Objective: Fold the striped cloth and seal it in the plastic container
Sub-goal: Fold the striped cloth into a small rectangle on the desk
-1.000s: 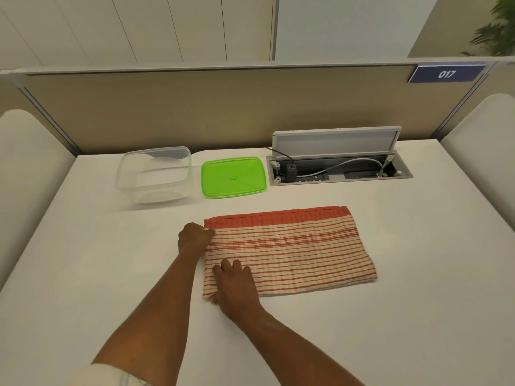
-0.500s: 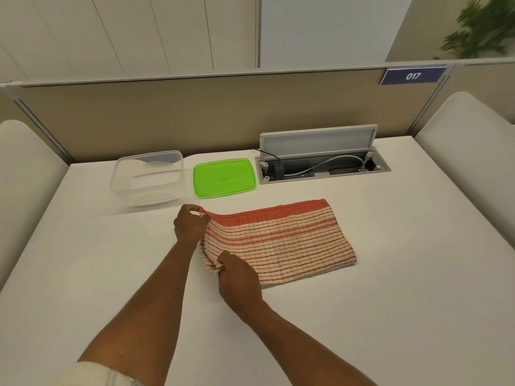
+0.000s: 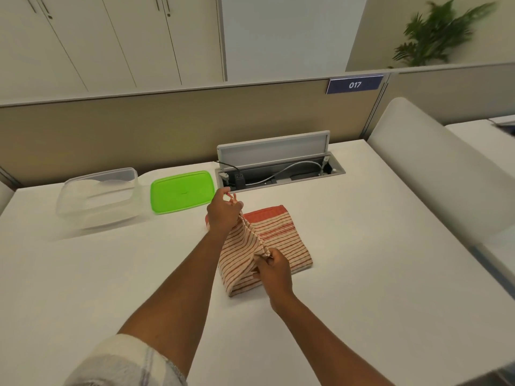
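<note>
On the white desk (image 3: 362, 274), right of centre, lies the striped cloth (image 3: 278, 235), cream with red-orange stripes and a solid red band along its far edge. Its right part rests flat on the desk, while its left edge is lifted and carried over toward the right, so the raised flap stands as a tilted sheet above the flat part. The lifted edge runs from far-left to near-right, roughly away from the person, and the stripes on the flat part run left to right. The cloth's long axis now runs near to far rather than side to side.

The left hand (image 3: 223, 213) pinches the far corner of the lifted edge, fingers closed on the fabric and raised above the desk. The right hand (image 3: 274, 271) pinches the near corner of the same edge, closed tight on it, lower and closer to the person.

Beyond the cloth to the left, the green lid (image 3: 182, 190) lies flat on the desk, apart from the clear plastic container (image 3: 97, 197), which stands open just to its left. Behind the cloth, a cable box (image 3: 278, 168) is set into the desk with its cover up, against the beige partition (image 3: 139, 129).
</note>
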